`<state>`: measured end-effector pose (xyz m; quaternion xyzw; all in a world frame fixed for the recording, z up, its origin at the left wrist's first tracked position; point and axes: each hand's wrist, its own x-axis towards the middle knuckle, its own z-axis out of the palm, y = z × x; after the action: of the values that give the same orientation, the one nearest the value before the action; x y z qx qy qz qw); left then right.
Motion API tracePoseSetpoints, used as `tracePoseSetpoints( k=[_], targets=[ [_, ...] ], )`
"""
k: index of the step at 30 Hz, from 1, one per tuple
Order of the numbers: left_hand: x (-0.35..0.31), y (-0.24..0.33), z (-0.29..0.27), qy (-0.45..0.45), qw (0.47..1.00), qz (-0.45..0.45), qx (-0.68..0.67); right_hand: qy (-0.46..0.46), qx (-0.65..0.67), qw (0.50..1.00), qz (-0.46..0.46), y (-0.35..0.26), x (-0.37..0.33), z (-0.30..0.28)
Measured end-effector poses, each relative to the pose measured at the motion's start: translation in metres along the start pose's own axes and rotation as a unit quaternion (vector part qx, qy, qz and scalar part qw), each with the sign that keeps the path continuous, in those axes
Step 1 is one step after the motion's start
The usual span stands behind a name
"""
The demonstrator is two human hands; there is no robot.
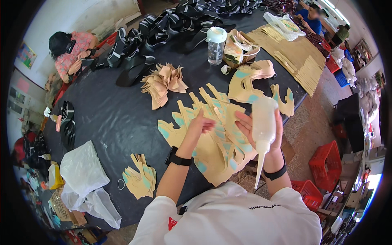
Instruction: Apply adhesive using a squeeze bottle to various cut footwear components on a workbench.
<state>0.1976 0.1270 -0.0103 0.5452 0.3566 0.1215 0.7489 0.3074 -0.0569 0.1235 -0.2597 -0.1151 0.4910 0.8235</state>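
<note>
Biggest: dark table (102, 114) with a rounded edge, filling most of the view. Far side, a heap of black strappy pieces (163, 32) with pale stripes. Far right, a brown cardboard sheet (300, 51) carrying thin tan strips. In front of the person, a spread of tan cut pieces (218, 163), overlapping, blue patches on them; both hands are over or just beside it. Lower left, a crumpled clear plastic bag (83, 165). Squeeze bottle (264, 122), whitish, long nozzle pointing down toward the person, is in the right hand (277, 136): palm up, fingers spread out left, bottle lying across the palm, exact grip partly hidden. Peach stack (165, 81), fanned, sits beyond the spread. Small tan pile (141, 179) near the left forearm. Clear jar (215, 51), pale lid, upright beyond the spread. Left hand (200, 124): half open, fingers loosely bent and pointing right, nothing visible in it; contact with the pieces, can't tell. Smallest: thin pale ring (118, 183) beside the small pile.
</note>
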Motion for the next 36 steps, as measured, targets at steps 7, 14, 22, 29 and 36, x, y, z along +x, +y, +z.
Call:
tracePoseSetpoints(
  k=[7,14,22,29,36],
  targets=[
    [-0.008,0.031,-0.015,-0.038,0.985,-0.016,-0.167,0.046,-0.021,0.983,0.179,0.052,-0.007,0.001],
    [-0.06,0.047,-0.026,-0.005,0.966,0.079,-0.247,0.105,-0.114,0.969,0.193,0.066,-0.02,-0.009],
    [-0.16,0.056,-0.03,0.006,0.997,0.08,-0.01,0.159,-0.201,0.938,-0.233,0.024,-0.008,0.04],
    [-0.199,0.058,-0.037,-0.018,0.997,0.074,-0.03,0.152,-0.226,0.922,-0.274,0.042,-0.014,0.069],
    [-0.213,0.054,-0.039,-0.005,0.994,0.085,-0.069,0.14,-0.247,0.92,-0.269,0.052,-0.019,0.071]
  ],
)
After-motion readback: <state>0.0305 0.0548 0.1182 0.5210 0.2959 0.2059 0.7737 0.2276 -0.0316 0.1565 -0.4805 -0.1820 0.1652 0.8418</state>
